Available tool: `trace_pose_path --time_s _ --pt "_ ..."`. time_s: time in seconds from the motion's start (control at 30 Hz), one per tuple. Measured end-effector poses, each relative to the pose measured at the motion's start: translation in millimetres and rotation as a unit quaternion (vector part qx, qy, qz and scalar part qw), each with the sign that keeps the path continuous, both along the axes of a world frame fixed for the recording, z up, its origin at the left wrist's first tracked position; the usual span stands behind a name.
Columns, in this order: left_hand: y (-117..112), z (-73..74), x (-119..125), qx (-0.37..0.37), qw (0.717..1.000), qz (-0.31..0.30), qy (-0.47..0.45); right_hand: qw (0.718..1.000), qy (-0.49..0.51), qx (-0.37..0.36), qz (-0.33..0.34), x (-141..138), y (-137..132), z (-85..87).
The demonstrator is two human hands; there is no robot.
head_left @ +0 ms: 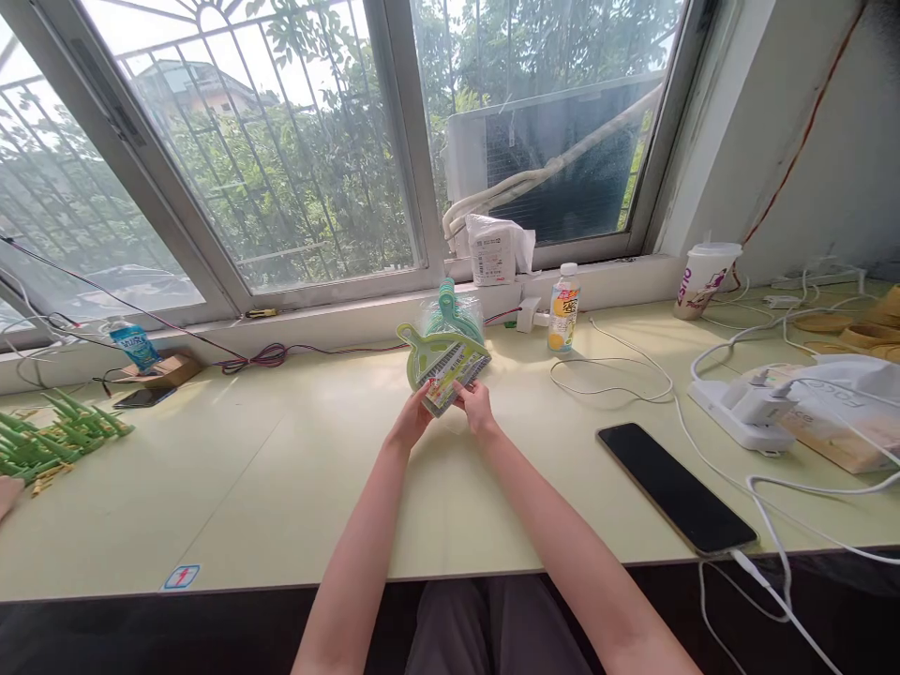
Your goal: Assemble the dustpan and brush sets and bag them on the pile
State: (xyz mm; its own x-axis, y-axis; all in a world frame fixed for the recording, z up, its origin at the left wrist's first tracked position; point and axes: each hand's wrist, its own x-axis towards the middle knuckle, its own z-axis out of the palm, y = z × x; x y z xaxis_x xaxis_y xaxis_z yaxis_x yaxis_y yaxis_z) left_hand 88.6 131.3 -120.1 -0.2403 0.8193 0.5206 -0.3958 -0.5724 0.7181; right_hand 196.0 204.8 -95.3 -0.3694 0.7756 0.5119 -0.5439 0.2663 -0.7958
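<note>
Both of my hands hold a light green mini dustpan-and-brush set (450, 366) above the table, tilted, with a printed label and a dark row of bristles on top. My left hand (412, 419) is closed on its lower left edge. My right hand (476, 405) grips the lower right side, its thumb on the label. The green looped handle points up and to the left. Just behind it, by the window ledge, lies a stack of teal dustpans (450, 305) in clear plastic, partly hidden by the set.
A juice bottle (563, 309) and a wrapped white packet (496, 251) stand behind. To the right are a black phone (675, 486), a power strip (743, 417), loose white cables and a lidded cup (705, 281). Green stick-like pieces (60, 433) lie far left, beside another person's hand (8, 493).
</note>
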Motion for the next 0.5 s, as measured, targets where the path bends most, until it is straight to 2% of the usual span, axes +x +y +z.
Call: trace_pose_path --time_s 0.1,0.23,0.3,0.33,0.4,0.5 --pt "4.4 -0.6 -5.2 -0.028 0.998 0.062 0.011 1.0 -0.015 0.012 -0.001 -1.7 -2.3 -0.6" --pt "9.3 -2.0 -13.3 -0.069 0.988 0.141 0.003 0.996 -0.07 -0.028 0.043 -1.4 -5.1 2.6" --pt "8.3 -2.7 -18.3 -0.086 0.987 0.137 -0.008 0.993 -0.107 -0.046 0.036 1.2 -7.1 5.8" --pt "6.7 -3.0 -21.6 -0.088 0.989 0.12 -0.01 0.991 -0.124 -0.041 0.005 3.3 -8.0 7.5" --pt "1.6 -4.0 -29.8 -0.083 0.993 0.081 -0.018 0.985 -0.144 0.013 -0.093 9.2 -9.1 10.9" --pt "-7.9 -6.3 -44.5 -0.069 0.994 0.063 -0.055 0.949 -0.127 0.162 -0.238 20.7 -7.4 15.2"
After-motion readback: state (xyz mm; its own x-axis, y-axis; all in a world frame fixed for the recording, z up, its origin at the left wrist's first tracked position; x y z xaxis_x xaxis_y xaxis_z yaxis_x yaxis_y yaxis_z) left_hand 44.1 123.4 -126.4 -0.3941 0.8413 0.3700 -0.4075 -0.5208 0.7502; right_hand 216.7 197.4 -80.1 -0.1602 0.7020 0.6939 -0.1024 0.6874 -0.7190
